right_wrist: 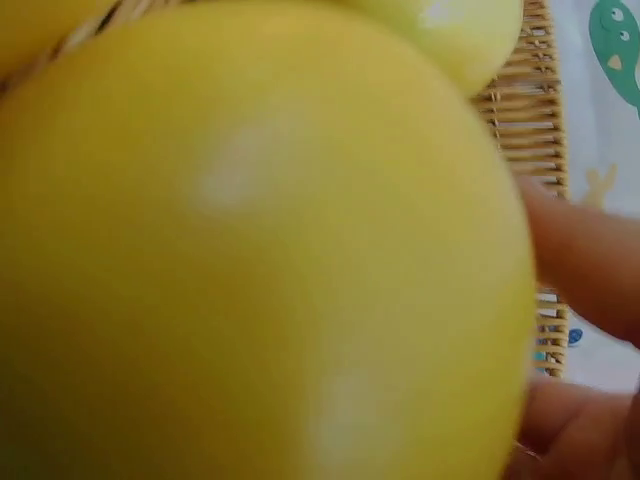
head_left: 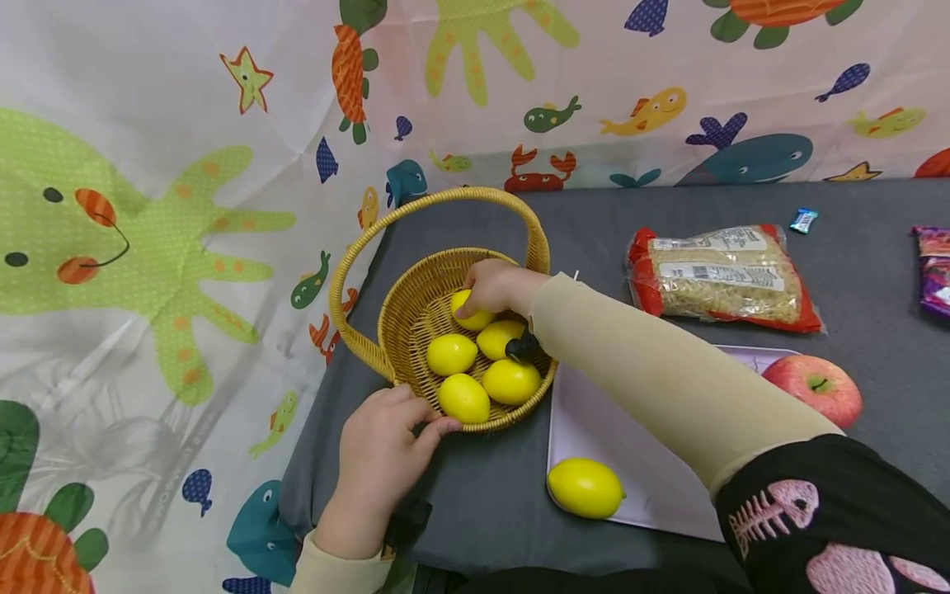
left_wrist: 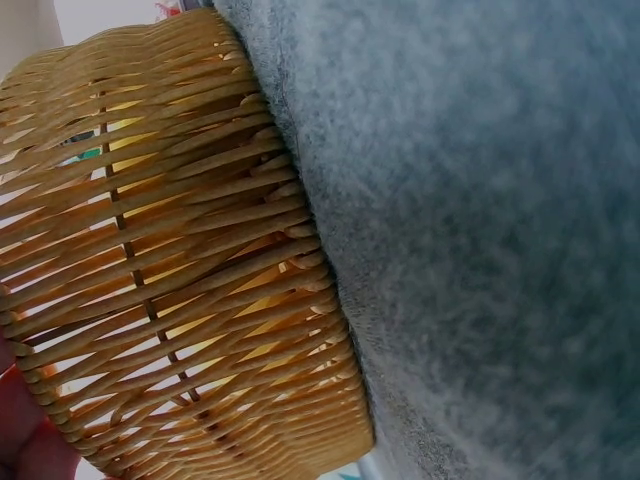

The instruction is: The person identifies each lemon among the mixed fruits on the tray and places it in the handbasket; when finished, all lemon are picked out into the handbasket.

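Observation:
A round wicker basket (head_left: 416, 297) with a tall arched handle stands at the left of the grey table. Inside it are several yellow lemons (head_left: 463, 398). My right hand (head_left: 493, 285) reaches into the back of the basket, fingers curled over one lemon (head_left: 466, 311). In the right wrist view a lemon (right_wrist: 260, 240) fills most of the picture, with fingers (right_wrist: 590, 260) beyond its right side. My left hand (head_left: 386, 454) grips the basket's near rim, and the left wrist view shows the woven wall (left_wrist: 180, 260) close up, with fingertips at its left edge.
Under my right forearm lies a pale lilac tray (head_left: 646, 495), with a lemon (head_left: 586, 488) on its near left corner and an apple (head_left: 815, 388) at its right. Farther back are a red-ended clear food bag (head_left: 727, 276), a small blue packet (head_left: 804, 220) and a purple packet (head_left: 937, 272). A patterned curtain (head_left: 282, 198) borders the table.

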A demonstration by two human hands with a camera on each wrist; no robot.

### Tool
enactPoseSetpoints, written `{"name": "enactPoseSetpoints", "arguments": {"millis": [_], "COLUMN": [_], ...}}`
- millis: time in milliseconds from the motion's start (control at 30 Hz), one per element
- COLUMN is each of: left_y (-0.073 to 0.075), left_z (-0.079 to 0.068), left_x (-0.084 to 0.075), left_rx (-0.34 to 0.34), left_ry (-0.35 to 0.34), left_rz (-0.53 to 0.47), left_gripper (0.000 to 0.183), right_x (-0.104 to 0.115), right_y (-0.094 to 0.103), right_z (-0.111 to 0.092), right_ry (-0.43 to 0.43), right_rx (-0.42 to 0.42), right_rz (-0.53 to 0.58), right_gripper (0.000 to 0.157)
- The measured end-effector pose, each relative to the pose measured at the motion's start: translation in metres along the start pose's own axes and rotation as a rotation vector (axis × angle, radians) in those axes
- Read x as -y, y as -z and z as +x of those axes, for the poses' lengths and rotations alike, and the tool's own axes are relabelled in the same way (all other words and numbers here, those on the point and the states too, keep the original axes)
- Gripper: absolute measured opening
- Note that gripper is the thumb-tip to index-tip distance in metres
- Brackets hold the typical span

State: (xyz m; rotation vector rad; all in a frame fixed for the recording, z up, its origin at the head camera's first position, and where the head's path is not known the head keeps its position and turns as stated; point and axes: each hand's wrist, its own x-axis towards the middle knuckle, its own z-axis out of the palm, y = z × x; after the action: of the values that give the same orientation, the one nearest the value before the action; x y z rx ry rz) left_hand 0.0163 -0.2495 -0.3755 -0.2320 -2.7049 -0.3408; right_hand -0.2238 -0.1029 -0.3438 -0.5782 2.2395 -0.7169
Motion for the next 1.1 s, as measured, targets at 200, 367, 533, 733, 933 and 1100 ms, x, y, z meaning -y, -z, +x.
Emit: {"name": "enactPoseSetpoints", "arguments": {"millis": [200, 367, 533, 733, 933, 1100], "left_y": [0.0, -0.001, -0.002, -0.002, -0.001, -0.001], "left_z": [0.001, 0.002, 0.003, 0.002, 0.0, -0.001], "left_x": [-0.002, -0.002, -0.003, -0.002, -0.001, 0.0], "left_rx": [0.0, 0.003, -0.005, -0.003, 0.001, -0.002], "left_ry": [-0.001, 0.001, -0.01, -0.009, -0.001, -0.002], "left_rz": [-0.001, -0.002, -0.006, -0.009, -0.006, 0.004], "left_gripper": [0.028, 0.028, 0.029, 0.029, 0.029, 0.029], "right_x": [-0.003, 0.0, 0.004, 0.0, -0.024, -0.054], "right_y": [0.0, 0.006, 0.014, 0.018, 0.014, 0.001], "right_z": [-0.003, -0.014, -0.039, -0.09, -0.139, -0.166], "right_ry": [-0.003, 0.034, 0.118, 0.245, 0.36, 0.424], "right_rx": [0.026, 0.032, -0.008, -0.039, 0.052, 0.128], "right_rz": [0.003, 0.015, -0.001, 0.075, 0.156, 0.143], "right_gripper": [0.061, 0.066, 0.065, 0.056, 0.049, 0.046]}}
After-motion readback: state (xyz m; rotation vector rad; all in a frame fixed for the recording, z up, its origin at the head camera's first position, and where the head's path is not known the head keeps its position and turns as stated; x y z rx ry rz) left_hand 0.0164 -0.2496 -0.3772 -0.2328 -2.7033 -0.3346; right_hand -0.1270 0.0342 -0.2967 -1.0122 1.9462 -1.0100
